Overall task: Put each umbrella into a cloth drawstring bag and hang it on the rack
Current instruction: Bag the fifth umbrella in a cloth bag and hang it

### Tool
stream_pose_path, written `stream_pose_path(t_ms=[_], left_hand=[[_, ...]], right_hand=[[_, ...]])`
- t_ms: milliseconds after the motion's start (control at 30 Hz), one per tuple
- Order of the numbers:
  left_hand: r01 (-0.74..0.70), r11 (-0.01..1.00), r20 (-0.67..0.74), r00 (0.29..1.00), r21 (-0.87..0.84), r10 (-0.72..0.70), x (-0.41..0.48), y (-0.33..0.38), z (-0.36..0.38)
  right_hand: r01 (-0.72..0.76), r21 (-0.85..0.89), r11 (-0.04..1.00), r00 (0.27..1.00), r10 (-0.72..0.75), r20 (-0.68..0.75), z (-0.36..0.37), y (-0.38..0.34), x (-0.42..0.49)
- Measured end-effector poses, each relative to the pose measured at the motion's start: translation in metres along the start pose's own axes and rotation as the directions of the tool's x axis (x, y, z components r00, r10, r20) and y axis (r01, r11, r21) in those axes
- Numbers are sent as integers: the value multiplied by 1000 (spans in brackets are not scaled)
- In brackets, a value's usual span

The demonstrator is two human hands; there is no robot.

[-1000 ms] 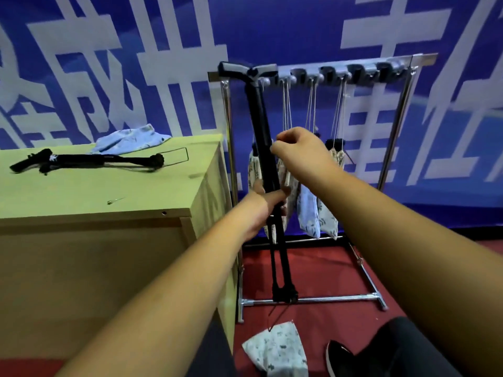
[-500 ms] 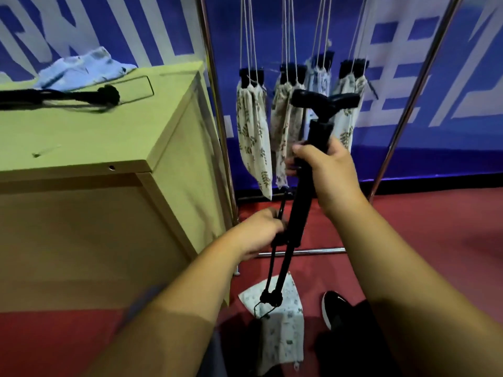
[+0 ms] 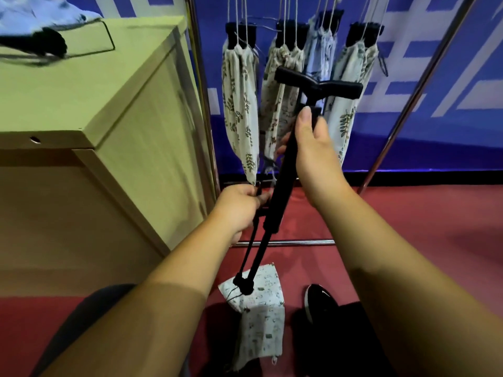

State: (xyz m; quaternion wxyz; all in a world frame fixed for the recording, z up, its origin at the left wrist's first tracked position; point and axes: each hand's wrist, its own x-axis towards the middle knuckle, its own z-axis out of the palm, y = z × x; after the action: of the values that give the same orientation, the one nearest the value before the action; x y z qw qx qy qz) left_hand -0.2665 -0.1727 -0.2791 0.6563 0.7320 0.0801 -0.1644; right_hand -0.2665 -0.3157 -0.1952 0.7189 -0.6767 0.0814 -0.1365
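Clamping left grip (image 3: pixel 239 206) and right grip (image 3: pixel 313 151) round an unbagged umbrella (image 3: pixel 283 180). Well along, judging by four hung bags (image 3: pixel 241 104); yet to bag this and the bench's (image 3: pixel 81 91) other umbrella (image 3: pixel 49 44).

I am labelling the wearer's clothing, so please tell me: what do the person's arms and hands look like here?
The left forearm and right forearm are bare to the frame edge; no sleeve shows. The left hand and right hand wear no gloves; no watch, ring or bracelet is visible.
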Motion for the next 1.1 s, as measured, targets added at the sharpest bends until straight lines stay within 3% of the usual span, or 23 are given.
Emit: stream_pose_path(t_ms=[100, 200, 500, 667, 800, 967, 1100], left_hand=[[2, 991, 18, 1000, -131, 1, -2, 7, 4], [-41, 988, 65, 997, -152, 52, -13, 17, 13], [-84, 937, 10, 996, -340, 93, -23, 37, 6], [-141, 924, 48, 984, -356, 169, -26, 48, -5], [-203, 921, 13, 975, -333, 220, -29, 55, -11], [-281, 931, -31, 959, -232, 282, -33, 66, -16], [-312, 927, -106, 949, -206, 296, -36, 77, -23]], right_hand=[[29, -38, 999, 1000, -28, 9, -3, 5, 0], [28, -23, 999, 999, -27, 36, -6, 12, -1], [-38, -5, 999, 999, 39, 6, -9, 24, -8], [1, -44, 999, 998, 1, 55, -20, 28, -7], [-14, -103, 995, 996, 23, 88, -15, 36, -11], [100, -279, 955, 987, -61, 146, -8, 35, -18], [88, -312, 946, 977, -21, 213, -4, 34, -22]])
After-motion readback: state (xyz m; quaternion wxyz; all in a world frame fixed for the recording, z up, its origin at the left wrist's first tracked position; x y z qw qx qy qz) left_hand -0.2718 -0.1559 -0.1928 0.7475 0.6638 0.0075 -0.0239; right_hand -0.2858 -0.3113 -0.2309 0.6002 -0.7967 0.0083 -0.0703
